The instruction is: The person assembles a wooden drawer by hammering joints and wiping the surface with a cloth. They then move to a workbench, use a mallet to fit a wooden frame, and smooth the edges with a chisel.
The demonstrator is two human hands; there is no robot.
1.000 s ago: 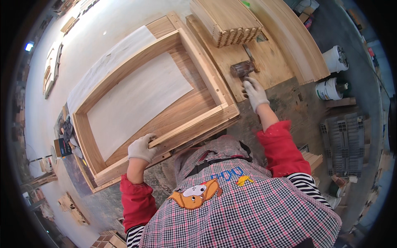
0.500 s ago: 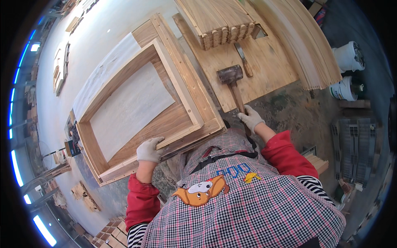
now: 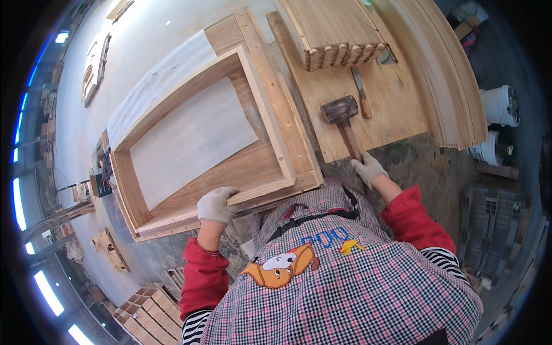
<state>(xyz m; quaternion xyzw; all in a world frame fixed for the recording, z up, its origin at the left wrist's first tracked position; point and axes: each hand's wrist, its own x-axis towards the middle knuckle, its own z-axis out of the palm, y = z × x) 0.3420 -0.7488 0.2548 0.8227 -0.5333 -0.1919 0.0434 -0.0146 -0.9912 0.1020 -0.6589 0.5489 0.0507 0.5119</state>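
Note:
My gloved left hand [image 3: 216,206] grips the near rim of a wooden frame [image 3: 270,135], its fingers over the top edge. A sheet of white paper [image 3: 195,138] lies inside the frame on a brown wood-grain panel. In my gloved right hand [image 3: 369,169] is the handle of a mallet [image 3: 340,109] with a dark, worn head. The mallet head is over the plywood board [image 3: 402,112] to the right of the frame. Just beyond it lies a chisel-like tool [image 3: 362,95] with a flat metal blade and a wooden handle.
A stack of wooden boards with notched ends [image 3: 342,34] stands on the plywood at the back. Long thin wooden strips [image 3: 443,75] lie along the right. White buckets [image 3: 499,105] stand beyond them. Wooden pieces [image 3: 150,313] are stacked on the floor at lower left.
The view has shifted, so the frame and the board sit differently in the picture. My left hand stays on the frame's rim, and the mallet remains in my right hand.

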